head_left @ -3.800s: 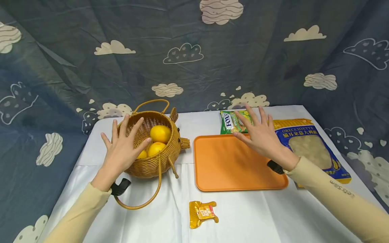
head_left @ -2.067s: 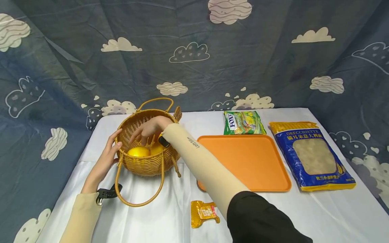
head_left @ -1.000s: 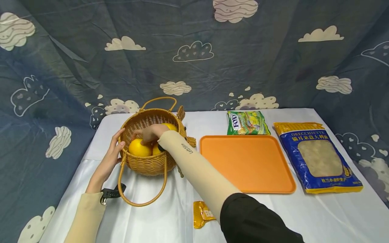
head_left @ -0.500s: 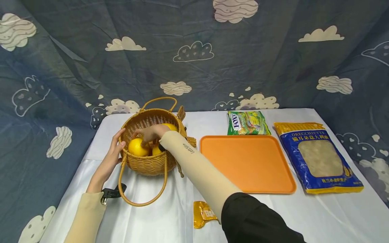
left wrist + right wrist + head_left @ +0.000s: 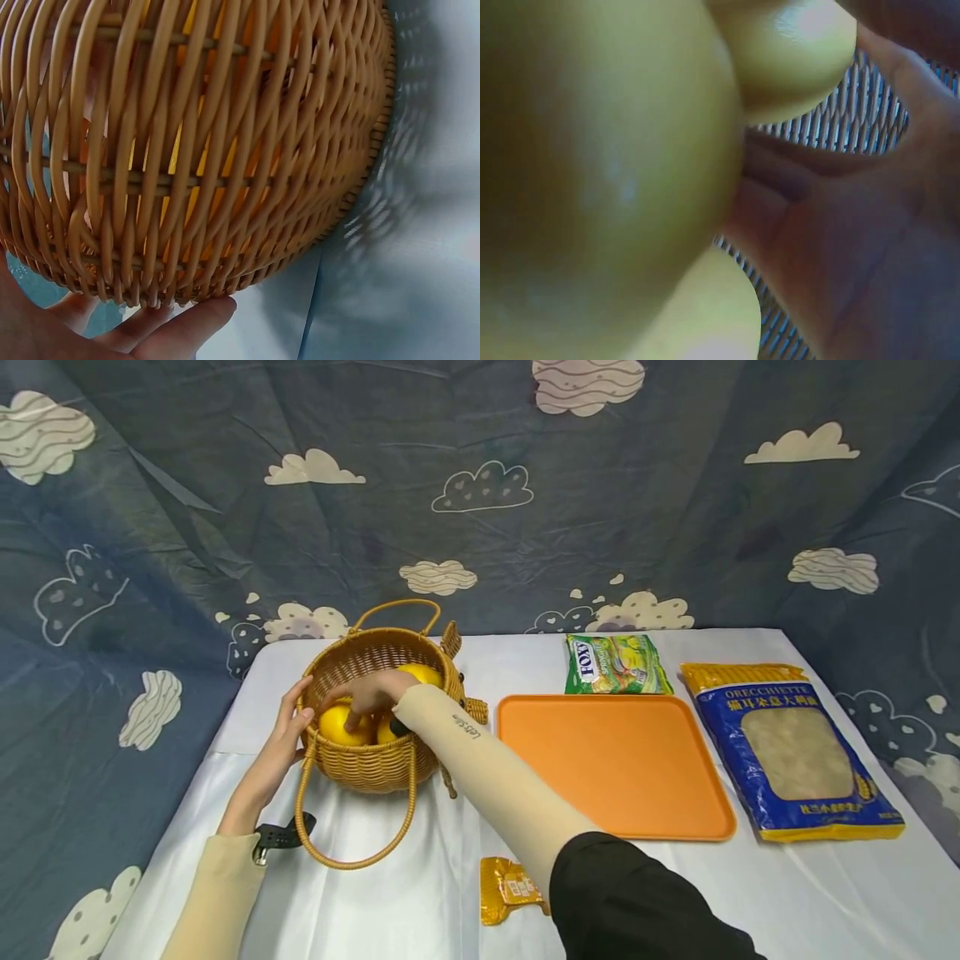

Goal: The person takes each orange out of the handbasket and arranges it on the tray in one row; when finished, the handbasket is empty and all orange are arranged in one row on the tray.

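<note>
The brown wicker basket (image 5: 367, 768), shaped like an animal with a snout and ear, stands on the left of the table. My left hand (image 5: 273, 756) holds its left rim, with thumb and fingers (image 5: 202, 322) along the weave in the left wrist view. My right hand (image 5: 372, 691) reaches down inside, its fingers bent over the near left round yellow fruit (image 5: 335, 727). Another yellow fruit (image 5: 422, 674) lies at the basket's right side, and a third is partly hidden under my right wrist. In the right wrist view, a yellow fruit (image 5: 600, 165) fills the left side, close to my palm.
An orange tray (image 5: 607, 768) lies right of the basket. Behind it is a green candy bag (image 5: 618, 664); a blue pasta bag (image 5: 798, 752) lies at the right. A small gold packet (image 5: 504, 889) sits in front, partly under my right arm. The basket's front handle (image 5: 356, 864) hangs forward.
From spread above the table, my left hand went to the basket rim and my right hand into the basket, onto a yellow fruit. Over the last second, only the right fingers shifted slightly.
</note>
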A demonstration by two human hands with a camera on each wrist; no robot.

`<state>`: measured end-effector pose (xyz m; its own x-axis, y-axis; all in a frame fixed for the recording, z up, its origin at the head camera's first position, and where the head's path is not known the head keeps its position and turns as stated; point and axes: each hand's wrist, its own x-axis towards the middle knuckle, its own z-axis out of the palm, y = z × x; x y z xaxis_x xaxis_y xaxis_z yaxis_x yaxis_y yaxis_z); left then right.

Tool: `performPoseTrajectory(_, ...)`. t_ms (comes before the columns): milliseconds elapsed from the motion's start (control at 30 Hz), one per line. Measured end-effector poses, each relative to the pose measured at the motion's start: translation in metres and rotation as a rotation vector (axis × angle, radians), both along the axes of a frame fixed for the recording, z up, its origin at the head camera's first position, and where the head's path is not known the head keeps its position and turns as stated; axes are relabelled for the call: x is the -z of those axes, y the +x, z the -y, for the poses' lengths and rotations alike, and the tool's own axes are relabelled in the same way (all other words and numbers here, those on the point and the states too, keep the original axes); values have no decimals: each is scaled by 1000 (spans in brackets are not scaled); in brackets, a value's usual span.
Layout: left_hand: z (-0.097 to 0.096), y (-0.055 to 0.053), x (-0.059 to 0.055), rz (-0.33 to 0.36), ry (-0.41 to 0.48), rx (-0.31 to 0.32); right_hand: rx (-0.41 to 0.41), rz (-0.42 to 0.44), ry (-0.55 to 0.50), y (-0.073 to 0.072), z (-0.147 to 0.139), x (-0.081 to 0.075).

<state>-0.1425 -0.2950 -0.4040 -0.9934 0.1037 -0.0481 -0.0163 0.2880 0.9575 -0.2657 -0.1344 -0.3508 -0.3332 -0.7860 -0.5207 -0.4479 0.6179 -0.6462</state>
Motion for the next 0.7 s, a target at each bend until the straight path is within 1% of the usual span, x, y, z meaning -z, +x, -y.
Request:
performPoseTrajectory(100,-1,0,0,1,0,-2,63,51,-50,-1,-2,1)
performPoseTrajectory(200,-2,0,0,-3,1,-7,119,47,-76,-2,-3,1)
performPoseTrajectory(267,-2,0,0,-10,7,-7,150,28,-96,-3,-4,1)
performPoseTrajectory(333,-3,0,0,-14,13,-6,166,-15,-126,-4,-6,1)
performPoseTrajectory(367,-3,0,0,-15,14,-4,178,-19,-142,-5,-7,1)
performPoseTrajectory(467,-4,0,1,-17,13,2,172,-30,-188,-8,-12,-3)
performPoseTrajectory(600,-3,0,1,-23,10,3,180,38,-232,-13,-24,-18)
performPoseTrajectory(700,-2,0,1,-29,5,-1,205,115,-273,-18,-36,-32)
